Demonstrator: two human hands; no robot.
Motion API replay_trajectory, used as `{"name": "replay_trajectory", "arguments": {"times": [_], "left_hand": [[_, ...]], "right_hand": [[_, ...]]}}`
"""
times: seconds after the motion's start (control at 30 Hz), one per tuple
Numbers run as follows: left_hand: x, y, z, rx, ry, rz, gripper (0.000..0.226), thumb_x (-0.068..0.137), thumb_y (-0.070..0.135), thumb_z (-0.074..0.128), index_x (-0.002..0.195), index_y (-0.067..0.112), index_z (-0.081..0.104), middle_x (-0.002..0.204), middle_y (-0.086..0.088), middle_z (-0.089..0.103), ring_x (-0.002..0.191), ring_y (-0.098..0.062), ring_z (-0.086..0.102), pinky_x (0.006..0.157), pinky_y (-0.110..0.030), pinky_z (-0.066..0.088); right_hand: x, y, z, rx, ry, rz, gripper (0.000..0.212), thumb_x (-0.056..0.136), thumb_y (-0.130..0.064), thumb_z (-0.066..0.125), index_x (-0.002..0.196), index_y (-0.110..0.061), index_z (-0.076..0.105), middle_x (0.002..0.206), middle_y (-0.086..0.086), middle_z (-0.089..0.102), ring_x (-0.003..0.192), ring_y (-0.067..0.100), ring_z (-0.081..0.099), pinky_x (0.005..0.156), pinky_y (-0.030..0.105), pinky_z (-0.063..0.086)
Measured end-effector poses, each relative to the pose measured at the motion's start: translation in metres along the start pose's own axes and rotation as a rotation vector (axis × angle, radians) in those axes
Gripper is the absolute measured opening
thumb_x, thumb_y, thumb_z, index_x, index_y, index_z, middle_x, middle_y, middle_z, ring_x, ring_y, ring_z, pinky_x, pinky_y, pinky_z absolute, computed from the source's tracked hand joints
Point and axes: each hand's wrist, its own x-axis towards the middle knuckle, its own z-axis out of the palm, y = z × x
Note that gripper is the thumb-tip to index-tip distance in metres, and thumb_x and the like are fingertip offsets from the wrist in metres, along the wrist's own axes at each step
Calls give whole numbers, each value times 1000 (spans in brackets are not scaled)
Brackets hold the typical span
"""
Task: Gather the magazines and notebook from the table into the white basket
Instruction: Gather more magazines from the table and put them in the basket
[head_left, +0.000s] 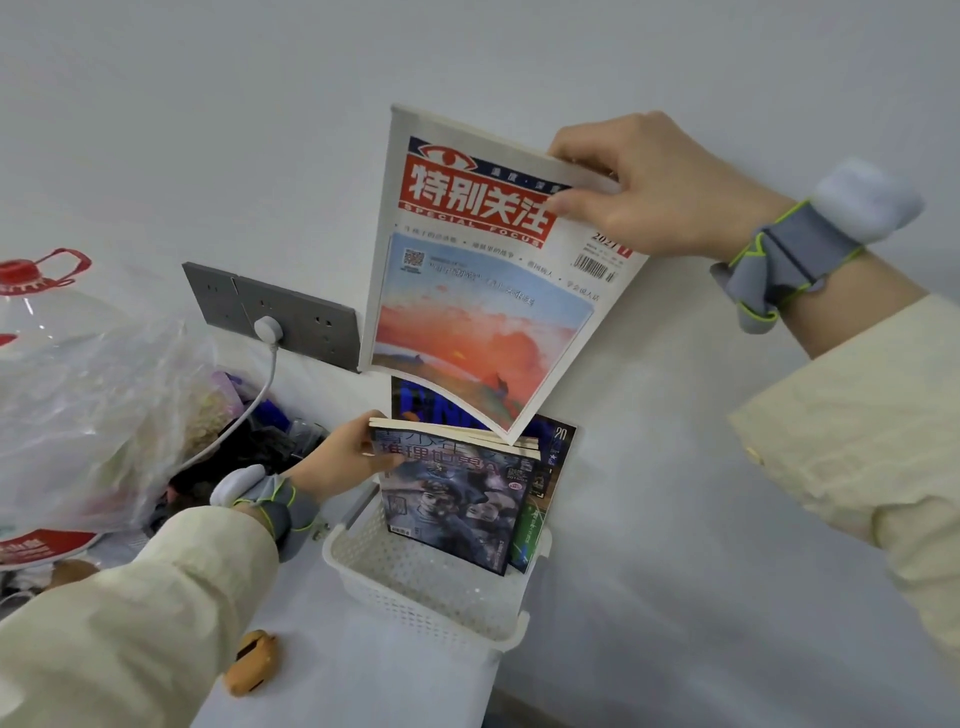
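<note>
My right hand (654, 192) pinches the top corner of a white magazine with a red title band and sunset picture (483, 291), which hangs upright above the white perforated basket (415, 587). Its lower corner touches the magazines standing in the basket. A dark-covered magazine (457, 499) stands upright in the basket, and my left hand (348, 457) grips its top left edge. Behind it stand a dark blue magazine (415, 402) and another with a green spine (535, 525).
A grey wall socket panel (280, 312) with a white plug and cable sits left of the magazines. A large water bottle with a red cap (31, 291) and plastic bags (93, 415) crowd the left. A small orange object (252, 667) lies near the table's front.
</note>
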Motion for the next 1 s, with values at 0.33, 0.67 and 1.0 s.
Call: {"name": "replay_trajectory", "arguments": {"times": [0.33,0.67,1.0], "left_hand": [[-1,-9,-9,2,-88,28,23,79,-5,69,92,3,52,83,-2,64,81,-17,59,71,-15,50],[5,-29,-2,56,-5,-100,36,80,16,73,112,7,57,109,-9,67,102,-24,63,94,-38,50],[4,-29,6,79,-10,-140,49,83,18,70,126,11,49,120,-7,61,110,-23,58,101,-43,44]], "right_hand": [[1,1,-15,36,-11,-11,13,89,-23,58,97,-14,62,93,13,67,88,29,61,77,39,49],[-8,1,62,27,-242,38,12,91,-22,54,97,-12,58,83,3,55,81,22,48,71,30,37],[-29,-10,142,-9,-409,54,15,94,-17,48,101,-4,54,93,19,64,85,34,57,72,37,41]]}}
